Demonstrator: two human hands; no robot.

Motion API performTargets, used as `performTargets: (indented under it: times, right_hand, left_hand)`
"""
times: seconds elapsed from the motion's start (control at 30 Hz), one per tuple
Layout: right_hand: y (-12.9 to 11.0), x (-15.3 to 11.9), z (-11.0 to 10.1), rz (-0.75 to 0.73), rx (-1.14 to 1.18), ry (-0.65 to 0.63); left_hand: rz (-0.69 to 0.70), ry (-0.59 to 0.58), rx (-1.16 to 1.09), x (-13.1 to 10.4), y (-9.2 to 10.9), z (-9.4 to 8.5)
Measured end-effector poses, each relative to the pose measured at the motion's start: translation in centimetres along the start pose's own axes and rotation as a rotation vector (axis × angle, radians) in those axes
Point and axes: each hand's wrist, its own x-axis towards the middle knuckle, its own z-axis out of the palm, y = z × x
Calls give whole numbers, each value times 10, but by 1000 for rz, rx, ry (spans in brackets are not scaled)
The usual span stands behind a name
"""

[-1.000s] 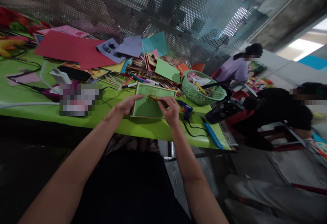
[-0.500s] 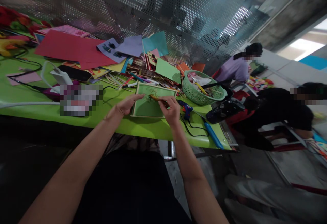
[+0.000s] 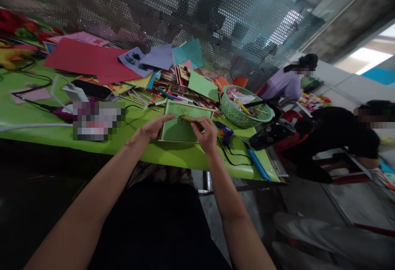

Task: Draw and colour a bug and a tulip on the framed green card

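A shallow frame [image 3: 186, 139] with a pale rim and a green panel inside lies on the green table in front of me. Dark curly line figures [image 3: 184, 110] mark the upper part of its panel. At its left side, my left hand [image 3: 154, 126] grips the rim, thumb over the edge and the other fingers mostly hidden. My right hand [image 3: 206, 131] is over the frame's right half, its fingers pinched around a slim yellow-brown pen-like tool [image 3: 186, 118]. The tool's tip points left onto the drawing; its exact kind is too small to make out.
Right of the frame are a blue glue gun [image 3: 225, 132] with a cord, a blue stick-like tool [image 3: 258, 164] and a green basket [image 3: 243, 118] of supplies. Coloured paper [image 3: 92, 58] and thin sticks pile up behind. A white charger [image 3: 75, 92] lies left. Two people sit at right.
Both hands keep their hold, and the frame stays in place. The tool's tip has barely shifted over the drawing; the whole view has moved very slightly.
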Motion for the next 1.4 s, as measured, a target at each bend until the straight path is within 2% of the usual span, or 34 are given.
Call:
performTargets:
  times: [0.67,0.87,1.07,1.4]
  right_hand:
    - [0,0,0,-1,-3,-23]
    - [0,0,0,3,-8,-17]
    - [0,-1,0,8,-6,-27]
    - [0,0,-1,10,0,-7]
  left_hand:
    - [-4,58,-4,1,-1,2]
    - [-11,48,-3,-2,1,5]
    - [-30,21,-1,2,0,0]
    - [12,26,-9,1,-1,-1]
